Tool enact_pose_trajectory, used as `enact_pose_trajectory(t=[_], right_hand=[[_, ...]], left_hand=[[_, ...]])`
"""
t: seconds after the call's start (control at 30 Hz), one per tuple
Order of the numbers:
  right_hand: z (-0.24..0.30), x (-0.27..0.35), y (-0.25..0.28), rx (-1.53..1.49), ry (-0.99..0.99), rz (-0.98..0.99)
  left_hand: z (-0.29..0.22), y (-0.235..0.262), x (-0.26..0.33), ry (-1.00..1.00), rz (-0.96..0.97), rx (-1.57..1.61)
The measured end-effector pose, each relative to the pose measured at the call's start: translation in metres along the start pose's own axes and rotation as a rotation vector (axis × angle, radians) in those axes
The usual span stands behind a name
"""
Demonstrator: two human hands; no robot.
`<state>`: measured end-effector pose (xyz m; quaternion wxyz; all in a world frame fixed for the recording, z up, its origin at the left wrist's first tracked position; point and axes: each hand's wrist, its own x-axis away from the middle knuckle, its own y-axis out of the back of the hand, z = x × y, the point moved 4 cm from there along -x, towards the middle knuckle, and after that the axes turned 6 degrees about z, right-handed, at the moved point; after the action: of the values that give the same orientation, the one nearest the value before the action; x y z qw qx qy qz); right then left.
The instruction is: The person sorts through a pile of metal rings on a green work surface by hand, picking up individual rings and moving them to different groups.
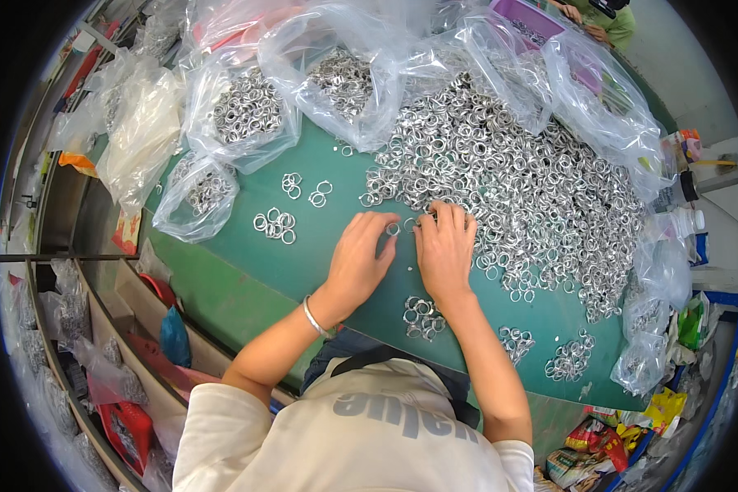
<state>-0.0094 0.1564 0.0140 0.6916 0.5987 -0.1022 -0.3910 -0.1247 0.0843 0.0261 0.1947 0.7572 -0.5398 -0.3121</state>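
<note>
A broad heap of silver metal rings spreads over the green table. My left hand, a bangle on its wrist, is closed with one metal ring between thumb and fingertips. My right hand rests at the heap's near left edge with its fingers curled down. Another ring shows beside its thumb; what its fingertips grip is hidden. Small groups of rings lie apart at the left, further back, and near my body.
Clear plastic bags of rings line the far side, with a purple bin behind. More ring groups lie near the front right edge. Wooden compartments stand left; colourful packets lie low right. Another person's hand shows far right.
</note>
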Motion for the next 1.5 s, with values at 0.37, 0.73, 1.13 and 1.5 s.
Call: enact_pose_trajectory(t=[0.37, 0.73, 1.13, 1.5], right_hand=[[-0.046, 0.044, 0.045, -0.919, -0.474, -0.121], [-0.088, 0.063, 0.047, -0.701, -0.599, -0.07], [-0.079, 0.055, 0.042, -0.898, -0.622, -0.107], [-0.058, 0.042, 0.034, -0.456, -0.529, 0.128]], left_hand=[[-0.004, 0.002, 0.005, -0.02, 0.065, -0.014], [-0.013, -0.009, 0.005, 0.05, 0.172, 0.095], [-0.011, -0.01, 0.011, 0.017, 0.179, 0.09], [-0.014, -0.011, 0.011, 0.03, 0.185, 0.057]])
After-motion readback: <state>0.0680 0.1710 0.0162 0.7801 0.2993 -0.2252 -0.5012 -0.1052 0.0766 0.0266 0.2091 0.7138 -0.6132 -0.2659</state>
